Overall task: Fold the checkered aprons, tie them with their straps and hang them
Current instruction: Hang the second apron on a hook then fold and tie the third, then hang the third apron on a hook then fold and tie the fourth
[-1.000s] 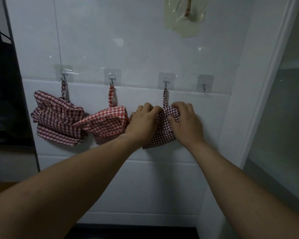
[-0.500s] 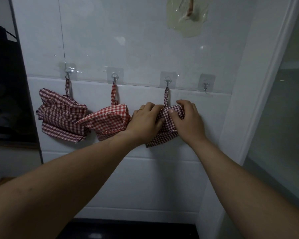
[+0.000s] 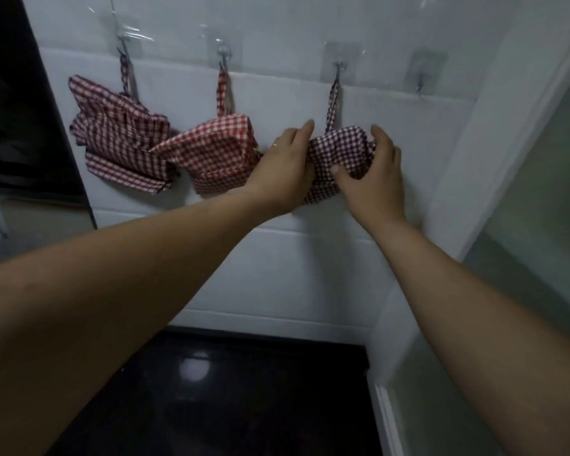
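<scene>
The hanging purple checkered cloth apron bundle (image 3: 341, 149) seems soft, light and loose, so it is better to hold the whole fold. The right hand (image 3: 374, 182) pinches it, and the left hand (image 3: 285, 169) presses its side with straight fingers.

The left hand (image 3: 283, 169) touches and right hand (image 3: 372, 182) pinches the dark checkered apron (image 3: 341, 151) on hook 3 (image 3: 339, 65).

i see left apron (image 3: 119, 139), middle apron (image 3: 214, 153), right apron (image 3: 339, 153) side by side on the wall (image 3: 277, 258), fourth hook (image 3: 422, 83) rightmost.
</scene>
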Demonstrator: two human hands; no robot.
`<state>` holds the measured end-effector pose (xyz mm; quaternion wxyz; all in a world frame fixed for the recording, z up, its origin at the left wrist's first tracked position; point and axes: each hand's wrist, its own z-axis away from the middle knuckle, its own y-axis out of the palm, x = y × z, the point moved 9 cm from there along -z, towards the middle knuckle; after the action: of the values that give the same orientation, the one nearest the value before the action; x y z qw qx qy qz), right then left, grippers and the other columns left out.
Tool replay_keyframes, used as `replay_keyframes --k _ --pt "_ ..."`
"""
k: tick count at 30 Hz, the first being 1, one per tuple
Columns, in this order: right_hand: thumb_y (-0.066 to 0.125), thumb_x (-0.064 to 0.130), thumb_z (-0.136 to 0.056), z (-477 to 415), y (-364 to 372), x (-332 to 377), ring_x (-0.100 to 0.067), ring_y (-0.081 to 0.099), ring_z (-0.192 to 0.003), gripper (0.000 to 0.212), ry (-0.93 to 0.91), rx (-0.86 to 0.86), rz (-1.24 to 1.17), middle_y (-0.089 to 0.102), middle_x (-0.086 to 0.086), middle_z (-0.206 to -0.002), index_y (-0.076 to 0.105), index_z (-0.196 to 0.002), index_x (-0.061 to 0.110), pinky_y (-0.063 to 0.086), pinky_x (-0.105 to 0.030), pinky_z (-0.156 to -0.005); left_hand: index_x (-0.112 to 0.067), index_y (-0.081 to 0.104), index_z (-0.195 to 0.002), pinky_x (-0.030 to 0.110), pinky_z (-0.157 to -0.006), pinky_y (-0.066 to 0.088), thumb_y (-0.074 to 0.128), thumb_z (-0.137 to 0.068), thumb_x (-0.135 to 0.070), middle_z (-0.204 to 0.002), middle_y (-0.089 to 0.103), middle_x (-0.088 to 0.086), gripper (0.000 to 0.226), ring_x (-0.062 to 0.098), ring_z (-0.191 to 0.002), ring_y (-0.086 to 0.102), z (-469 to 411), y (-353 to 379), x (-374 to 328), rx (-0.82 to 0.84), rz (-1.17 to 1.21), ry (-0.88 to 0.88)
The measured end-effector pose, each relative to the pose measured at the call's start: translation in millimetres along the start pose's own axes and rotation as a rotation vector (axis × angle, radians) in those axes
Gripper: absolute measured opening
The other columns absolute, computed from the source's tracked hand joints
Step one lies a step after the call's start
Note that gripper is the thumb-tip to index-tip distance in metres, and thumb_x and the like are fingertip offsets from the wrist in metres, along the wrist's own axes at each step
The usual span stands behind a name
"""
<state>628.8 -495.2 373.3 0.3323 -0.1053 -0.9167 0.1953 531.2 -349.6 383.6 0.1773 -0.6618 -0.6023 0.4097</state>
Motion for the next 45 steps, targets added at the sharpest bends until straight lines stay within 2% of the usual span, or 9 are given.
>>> replay_keyframes --k 6,12,16,22,29,35,39,43,45 --pt "0.079 0.041 -0.083 27.7 -25.2 19.4 -0.025 0.05 -0.136 0.093 0.051 -0.101 0.068 0.041 -0.011 -0.154 0.028 -0.159 0.022 0.047 -0.046 -0.11 -0.003 0.019 -0.164 0.034 -0.127 0.02 0.046 -0.103 -0.008 -0.169 0.023 0.018 0.066 0.03 -0.156 0.025 39.3 -28.1 -6.5 -0.047 0.07 0.026" --pt "0.08 0.033 -0.084 71.9 -25.5 46.5 -0.028 0.047 -0.137 0.082 0.069 -0.122 0.102 0.044 -0.01 -0.15 0.038 -0.153 0.018 0.044 -0.045 -0.112 -0.007 0.034 -0.158 0.036 -0.123 0.032 0.049 -0.102 -0.01 -0.162 0.037 0.013 0.058 0.027 -0.147 0.04 87.7 -45.0 -1.3 -0.055 0.129 0.053" --pt "0.075 0.031 -0.088 94.0 -15.7 59.3 -0.026 0.049 -0.135 0.07 0.091 -0.018 0.136 0.043 -0.006 -0.152 0.042 -0.149 0.02 0.047 -0.045 -0.108 -0.01 0.041 -0.155 0.035 -0.114 0.041 0.055 -0.1 -0.008 -0.154 0.045 0.011 0.056 0.028 -0.135 0.051 108.5 -50.1 4.9 -0.011 0.117 0.044" --pt "0.07 0.029 -0.091 118.5 4.4 74.0 -0.024 0.054 -0.127 0.06 0.11 0.084 0.156 0.046 -0.005 -0.146 0.046 -0.145 0.02 0.049 -0.039 -0.102 -0.014 0.038 -0.156 0.038 -0.109 0.044 0.055 -0.101 -0.013 -0.154 0.044 0.009 0.058 0.028 -0.132 0.052 131.0 -54.5 22.3 0.001 0.105 0.035" --pt "0.065 0.032 -0.095 175.1 72.9 38.4 -0.013 0.058 -0.116 0.045 0.15 0.294 0.162 0.052 0.003 -0.136 0.053 -0.137 0.022 0.053 -0.037 -0.094 -0.02 0.03 -0.16 0.049 -0.107 0.047 0.055 -0.103 -0.021 -0.158 0.041 0.009 0.063 0.035 -0.132 0.054 172.6 7.6 77.4 0.119 0.086 -0.08" --pt "0.06 0.029 -0.097 234.4 167.6 -8.2 -0.014 0.064 -0.101 0.029 0.214 0.623 0.131 0.064 0.005 -0.115 0.065 -0.125 0.023 0.051 -0.032 -0.088 -0.022 0.033 -0.159 0.05 -0.104 0.048 0.054 -0.101 -0.022 -0.152 0.046 0.01 0.062 0.035 -0.126 0.058 232.0 60.5 152.7 0.245 0.048 -0.255" --pt "0.062 0.031 -0.094 277.8 244.7 -12.6 -0.016 0.066 -0.091 0.013 0.21 0.864 0.087 0.072 0.008 -0.095 0.072 -0.101 0.027 0.052 -0.032 -0.082 -0.015 0.05 -0.146 0.048 -0.099 0.051 0.058 -0.097 -0.021 -0.138 0.057 0.014 0.05 0.036 -0.119 0.061 287.2 75.2 203.6 0.313 0.006 -0.411" --pt "0.065 0.036 -0.094 345.9 326.9 12.2 -0.021 0.069 -0.083 0.026 0.073 1.214 0.121 0.073 0.003 -0.077 0.07 -0.074 0.02 0.048 -0.03 -0.072 -0.016 0.066 -0.116 0.045 -0.089 0.05 0.06 -0.094 -0.027 -0.118 0.064 0.013 0.025 0.036 -0.113 0.06 364.7 79.0 247.7 0.436 -0.124 -0.541" --pt "0.066 0.042 -0.096 382.4 345.3 23.1 -0.014 0.066 -0.071 0.034 0.01 1.437 0.141 0.07 0.002 -0.071 0.072 -0.07 0.021 0.047 -0.026 -0.069 -0.016 0.067 -0.106 0.043 -0.084 0.046 0.058 -0.098 -0.033 -0.113 0.063 0.012 0.021 0.036 -0.109 0.06 398.6 78.2 260.8 0.505 -0.182 -0.565"
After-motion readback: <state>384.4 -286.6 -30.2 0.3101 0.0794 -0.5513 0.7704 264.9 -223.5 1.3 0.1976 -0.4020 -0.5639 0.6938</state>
